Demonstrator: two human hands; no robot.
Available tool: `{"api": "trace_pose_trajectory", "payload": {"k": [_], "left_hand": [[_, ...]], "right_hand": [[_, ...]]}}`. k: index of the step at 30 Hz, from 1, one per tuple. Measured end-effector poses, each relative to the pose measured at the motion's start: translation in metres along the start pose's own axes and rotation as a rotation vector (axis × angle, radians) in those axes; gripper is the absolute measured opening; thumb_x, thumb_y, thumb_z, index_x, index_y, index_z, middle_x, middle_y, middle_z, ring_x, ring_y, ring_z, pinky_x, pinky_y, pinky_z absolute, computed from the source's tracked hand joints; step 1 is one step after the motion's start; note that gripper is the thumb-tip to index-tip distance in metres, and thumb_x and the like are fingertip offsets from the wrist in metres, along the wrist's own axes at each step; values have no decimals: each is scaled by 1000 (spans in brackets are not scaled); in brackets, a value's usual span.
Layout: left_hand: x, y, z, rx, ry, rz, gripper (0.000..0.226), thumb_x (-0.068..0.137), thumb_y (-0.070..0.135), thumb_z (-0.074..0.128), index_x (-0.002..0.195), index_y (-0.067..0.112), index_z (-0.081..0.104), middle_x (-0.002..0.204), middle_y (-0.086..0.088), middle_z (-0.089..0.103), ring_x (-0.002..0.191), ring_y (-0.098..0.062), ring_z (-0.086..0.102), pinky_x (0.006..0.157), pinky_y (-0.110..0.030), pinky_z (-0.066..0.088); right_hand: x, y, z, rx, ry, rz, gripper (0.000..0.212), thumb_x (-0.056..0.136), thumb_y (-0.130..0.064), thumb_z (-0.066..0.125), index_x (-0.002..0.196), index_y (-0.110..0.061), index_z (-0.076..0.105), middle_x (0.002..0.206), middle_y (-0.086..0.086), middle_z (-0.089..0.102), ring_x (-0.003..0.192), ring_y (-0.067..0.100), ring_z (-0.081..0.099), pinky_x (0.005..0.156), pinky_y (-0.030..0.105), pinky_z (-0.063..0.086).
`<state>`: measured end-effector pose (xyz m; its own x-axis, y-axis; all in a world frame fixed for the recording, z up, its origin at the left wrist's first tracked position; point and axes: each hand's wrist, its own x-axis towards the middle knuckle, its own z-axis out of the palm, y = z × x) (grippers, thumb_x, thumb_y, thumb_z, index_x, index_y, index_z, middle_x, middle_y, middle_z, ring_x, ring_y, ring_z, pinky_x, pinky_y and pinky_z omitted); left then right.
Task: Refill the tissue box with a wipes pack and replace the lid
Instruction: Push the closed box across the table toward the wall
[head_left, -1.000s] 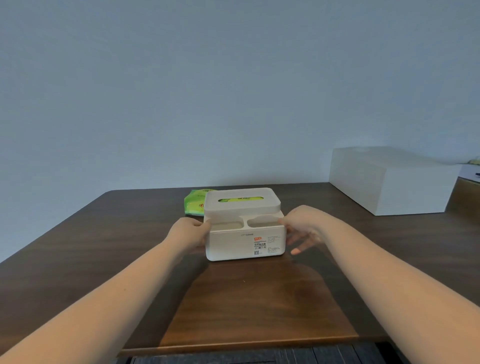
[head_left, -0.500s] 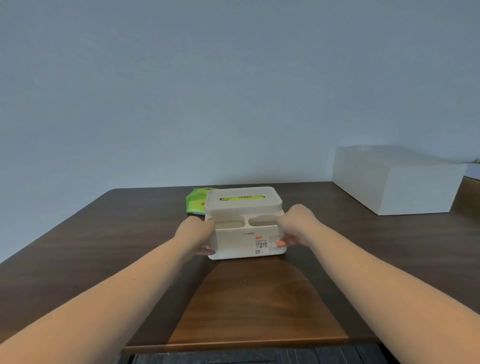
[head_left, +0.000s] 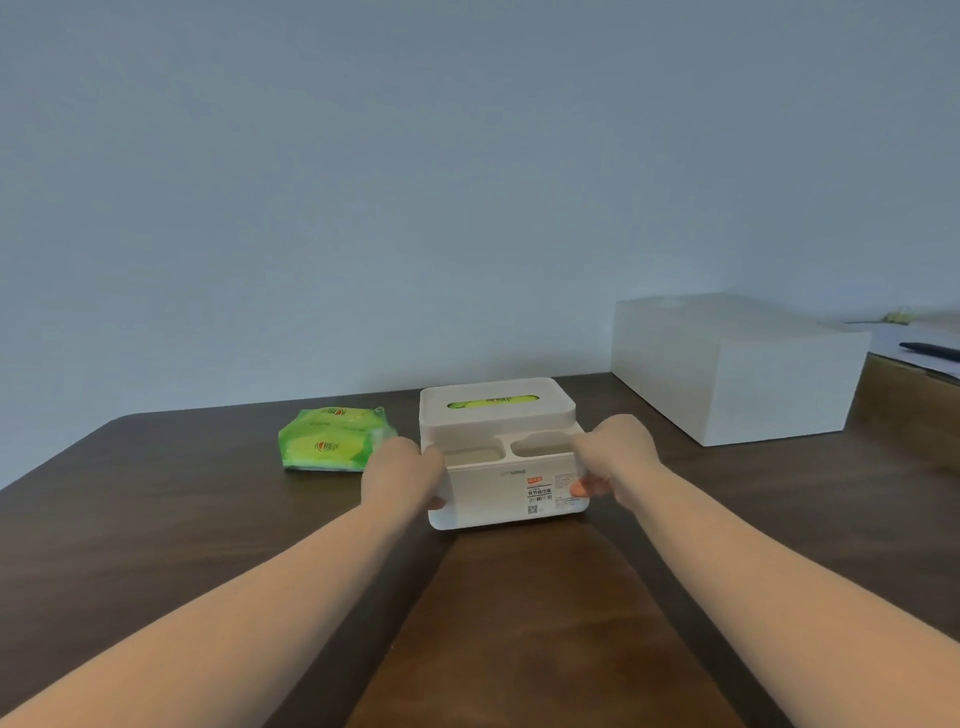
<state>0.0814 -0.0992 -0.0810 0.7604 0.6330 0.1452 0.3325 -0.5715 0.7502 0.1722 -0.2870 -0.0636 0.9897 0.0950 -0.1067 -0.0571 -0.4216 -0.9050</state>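
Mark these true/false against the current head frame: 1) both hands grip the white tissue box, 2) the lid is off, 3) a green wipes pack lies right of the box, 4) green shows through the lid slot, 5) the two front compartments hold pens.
1. Both hands grip the white plastic tissue box: true. The left hand and right hand hold opposite ends.
2. The lid is off: false. The white slotted lid sits on the box.
3. The green plastic wipes pack lies right of the box: false. It lies left of it on the dark wooden table.
4. Green shows through the slot: true.
5. The front compartments hold pens: false. Both look empty.
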Motion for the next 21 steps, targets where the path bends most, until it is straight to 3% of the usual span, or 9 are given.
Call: {"api": "trace_pose_trajectory", "payload": {"k": [5,11,13,18,21], "left_hand": [[33,23,42,6,18,65,42,89,18,40,49,12,32,39,-6,53,65,-33,74,45,-25,29],[76,51,82,-28,4,86,39,85,12,39,49,13,25,43,-7,54,59,-31,64,44,-25,25],[91,59,94,-34,-2,91,40,86,12,40,49,13,25,43,-6,51,59,-29,62,43,-25,23],[126,73,121,-25,-11,108,38,86,11,39,50,11,29,48,-7,53,70,-33,65,44,-27,23],[145,82,139,-51,-17,108,40,88,15,40,52,13,22,49,-5,38,86,-37,72,44,-27,18]], "right_hand": [[50,11,-16,14,77,3,12,83,-3,50,81,-1,61,90,16,67,63,34,72,60,42,64],[107,11,-30,64,126,25,12,84,-4,48,89,-1,58,90,17,65,64,35,71,69,49,63],[125,9,-33,79,151,29,6,85,-3,50,82,-3,55,80,14,61,63,35,70,72,51,62],[163,4,-36,50,234,43,23,88,-4,52,65,-7,48,63,11,53,49,29,58,77,52,61],[179,0,-39,16,274,47,21,89,-2,52,68,-4,50,59,11,51,48,26,54,80,51,60]]}}
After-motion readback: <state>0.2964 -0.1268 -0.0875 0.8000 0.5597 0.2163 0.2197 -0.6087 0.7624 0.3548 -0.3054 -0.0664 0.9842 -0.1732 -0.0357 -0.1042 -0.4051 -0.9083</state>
